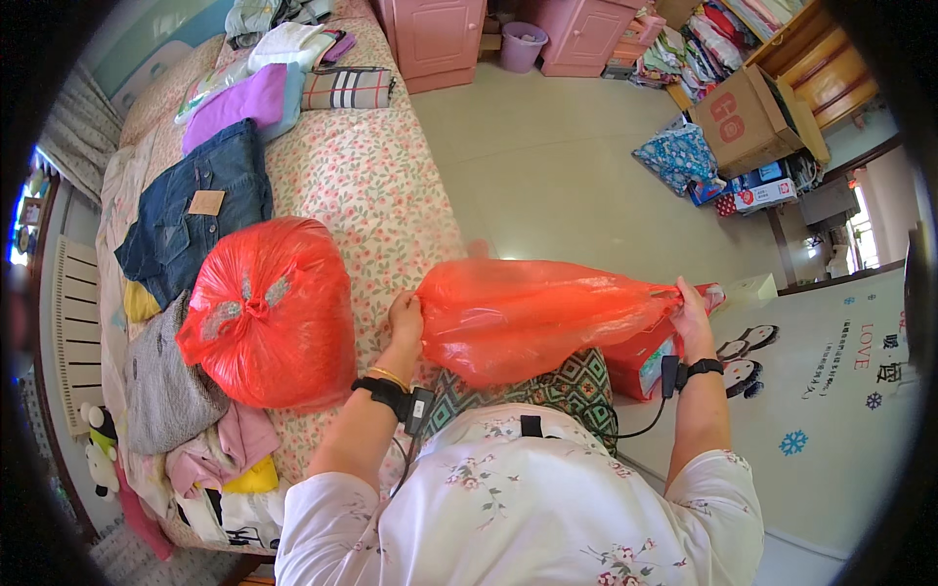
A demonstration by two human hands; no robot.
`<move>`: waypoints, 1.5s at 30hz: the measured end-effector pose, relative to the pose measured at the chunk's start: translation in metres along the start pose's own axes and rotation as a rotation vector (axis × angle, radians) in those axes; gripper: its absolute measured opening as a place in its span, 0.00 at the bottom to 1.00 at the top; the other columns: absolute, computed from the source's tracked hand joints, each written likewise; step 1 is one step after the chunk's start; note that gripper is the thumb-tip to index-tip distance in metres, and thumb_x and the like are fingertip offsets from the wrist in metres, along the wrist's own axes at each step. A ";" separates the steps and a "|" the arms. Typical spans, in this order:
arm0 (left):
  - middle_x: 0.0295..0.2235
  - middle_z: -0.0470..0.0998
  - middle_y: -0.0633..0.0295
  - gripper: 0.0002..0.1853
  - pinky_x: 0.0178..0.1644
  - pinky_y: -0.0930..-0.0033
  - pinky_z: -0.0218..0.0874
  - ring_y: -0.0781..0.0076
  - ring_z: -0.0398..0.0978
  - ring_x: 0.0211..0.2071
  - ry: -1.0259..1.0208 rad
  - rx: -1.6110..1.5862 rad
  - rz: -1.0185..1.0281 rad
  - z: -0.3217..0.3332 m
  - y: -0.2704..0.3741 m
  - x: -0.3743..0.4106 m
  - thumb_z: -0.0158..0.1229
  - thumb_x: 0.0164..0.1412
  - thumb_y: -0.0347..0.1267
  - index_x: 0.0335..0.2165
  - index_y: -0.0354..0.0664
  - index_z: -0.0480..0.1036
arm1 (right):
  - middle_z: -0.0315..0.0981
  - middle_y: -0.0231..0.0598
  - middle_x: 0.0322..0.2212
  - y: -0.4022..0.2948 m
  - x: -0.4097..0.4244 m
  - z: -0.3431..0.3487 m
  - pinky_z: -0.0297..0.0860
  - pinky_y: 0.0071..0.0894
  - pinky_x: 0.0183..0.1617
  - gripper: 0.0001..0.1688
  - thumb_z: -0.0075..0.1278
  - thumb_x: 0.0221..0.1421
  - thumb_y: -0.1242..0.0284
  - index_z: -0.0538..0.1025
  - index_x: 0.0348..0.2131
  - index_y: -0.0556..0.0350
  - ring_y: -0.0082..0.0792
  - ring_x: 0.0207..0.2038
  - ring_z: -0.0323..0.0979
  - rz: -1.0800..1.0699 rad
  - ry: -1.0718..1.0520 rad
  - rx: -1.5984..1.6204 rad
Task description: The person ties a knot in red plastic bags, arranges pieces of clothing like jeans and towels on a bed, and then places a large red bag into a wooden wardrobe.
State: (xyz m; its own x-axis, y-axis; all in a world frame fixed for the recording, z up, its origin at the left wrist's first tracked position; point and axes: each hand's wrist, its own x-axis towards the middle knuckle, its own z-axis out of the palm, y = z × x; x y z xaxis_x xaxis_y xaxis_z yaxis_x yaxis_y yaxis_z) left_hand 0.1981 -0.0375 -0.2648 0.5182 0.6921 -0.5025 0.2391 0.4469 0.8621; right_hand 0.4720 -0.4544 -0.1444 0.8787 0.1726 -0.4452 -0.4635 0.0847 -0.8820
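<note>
A translucent red plastic bag (542, 315) is stretched sideways in front of my body. My left hand (405, 321) grips its left end, and my right hand (689, 311) pinches the narrowed right end. The bag looks puffed out, and its contents, if any, cannot be made out. On the bed to my left sits a full, round red plastic bag (293, 344), knotted at the top; neither hand touches it. Behind it a dark denim garment (212, 176) with a tan label lies flat. A grey knitted garment (172, 381) is partly under the full bag.
Several folded clothes lie along the bed (366, 161), including a purple cloth (234, 110) and a checked cloth (348, 88). A red bag (637, 359) stands by my right arm. Ahead are pink cabinets (440, 36), a purple bin (522, 47) and a cardboard box (744, 121).
</note>
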 end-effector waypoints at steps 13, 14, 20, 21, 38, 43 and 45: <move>0.34 0.71 0.58 0.29 0.30 0.69 0.62 0.71 0.69 0.30 -0.607 0.629 0.186 0.011 0.027 0.050 0.50 0.40 0.21 0.47 0.40 0.59 | 0.66 0.28 0.19 -0.007 -0.013 0.027 0.62 0.23 0.27 0.09 0.46 0.49 0.67 0.69 0.22 0.51 0.23 0.22 0.64 0.053 -0.201 -0.080; 0.32 0.71 0.58 0.29 0.29 0.69 0.62 0.71 0.70 0.29 -0.517 0.739 0.194 0.012 0.028 0.057 0.51 0.40 0.22 0.46 0.40 0.59 | 0.66 0.28 0.18 -0.008 -0.014 0.031 0.61 0.22 0.26 0.10 0.46 0.49 0.66 0.69 0.21 0.51 0.23 0.22 0.64 0.047 -0.118 -0.014; 0.31 0.69 0.55 0.21 0.32 0.65 0.60 0.64 0.67 0.32 -0.036 0.190 0.106 0.025 0.040 0.041 0.54 0.40 0.26 0.38 0.36 0.64 | 0.65 0.27 0.17 -0.002 -0.032 0.056 0.61 0.20 0.22 0.12 0.47 0.49 0.63 0.68 0.19 0.49 0.22 0.19 0.63 0.050 0.065 -0.183; 0.31 0.69 0.55 0.19 0.33 0.64 0.59 0.62 0.66 0.33 0.069 0.131 0.113 0.027 0.049 0.032 0.55 0.39 0.26 0.36 0.36 0.65 | 0.65 0.27 0.17 0.001 -0.030 0.042 0.61 0.20 0.21 0.12 0.47 0.49 0.63 0.68 0.20 0.49 0.22 0.19 0.63 0.060 -0.009 -0.173; 0.29 0.71 0.54 0.07 0.40 0.67 0.59 0.61 0.67 0.36 -0.805 0.748 0.773 -0.029 0.016 -0.091 0.52 0.47 0.27 0.28 0.34 0.68 | 0.60 0.25 0.15 0.006 0.004 0.005 0.52 0.14 0.16 0.13 0.47 0.49 0.63 0.67 0.21 0.51 0.17 0.15 0.55 -0.030 -0.029 -0.068; 0.30 0.69 0.55 0.13 0.34 0.74 0.60 0.63 0.66 0.29 -0.725 0.665 0.211 -0.062 0.017 -0.088 0.51 0.49 0.27 0.36 0.35 0.66 | 0.59 0.25 0.15 0.014 -0.005 0.020 0.50 0.13 0.15 0.14 0.47 0.50 0.62 0.66 0.21 0.51 0.16 0.14 0.54 0.000 0.018 -0.327; 0.35 0.68 0.51 0.26 0.38 0.72 0.59 0.60 0.66 0.33 -0.633 0.629 0.208 -0.058 0.012 -0.091 0.54 0.46 0.29 0.45 0.36 0.58 | 0.59 0.25 0.15 0.022 -0.004 0.018 0.50 0.13 0.15 0.14 0.47 0.49 0.61 0.66 0.21 0.51 0.16 0.14 0.53 0.021 -0.005 -0.347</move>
State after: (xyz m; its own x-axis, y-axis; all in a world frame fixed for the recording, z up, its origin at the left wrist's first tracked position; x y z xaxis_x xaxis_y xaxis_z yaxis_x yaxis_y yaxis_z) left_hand 0.1062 -0.0624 -0.2120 0.9098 0.2009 -0.3631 0.3976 -0.1716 0.9014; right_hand 0.4556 -0.4355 -0.1594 0.8682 0.1754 -0.4642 -0.4146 -0.2576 -0.8728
